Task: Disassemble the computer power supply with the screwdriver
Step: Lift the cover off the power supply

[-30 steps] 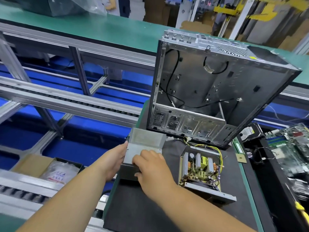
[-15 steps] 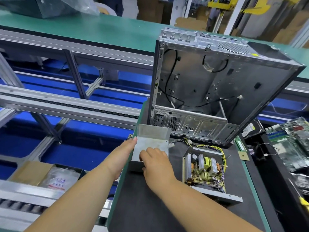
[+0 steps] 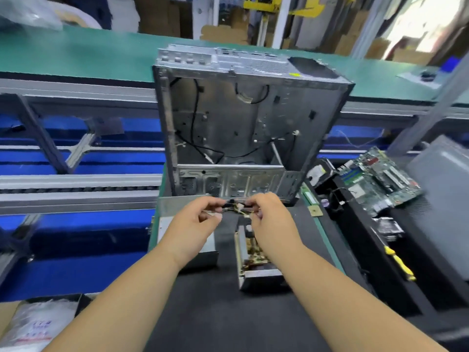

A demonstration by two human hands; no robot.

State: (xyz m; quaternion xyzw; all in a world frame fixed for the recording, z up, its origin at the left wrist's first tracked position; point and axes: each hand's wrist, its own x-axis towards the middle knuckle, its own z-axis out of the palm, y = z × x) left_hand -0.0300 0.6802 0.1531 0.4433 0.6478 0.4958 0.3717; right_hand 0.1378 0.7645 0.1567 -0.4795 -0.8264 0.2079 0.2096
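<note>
I have both hands on the wire bundle (image 3: 237, 209): left hand (image 3: 195, 226) and right hand (image 3: 270, 222) pinch it, stretched crosswise above the power supply (image 3: 256, 262) on the desk (image 3: 215, 313).

Two hands, left hand (image 3: 195, 226) and right hand (image 3: 272, 224). One open computer case (image 3: 243, 128). One power supply cover (image 3: 177, 224), one power supply base with circuit board (image 3: 253, 262). One bundle of wires (image 3: 238, 208). One motherboard (image 3: 378, 179). One yellow-handled screwdriver (image 3: 399, 262). One plastic bag (image 3: 35, 326). One black-matted surface (image 3: 215, 313).
</note>
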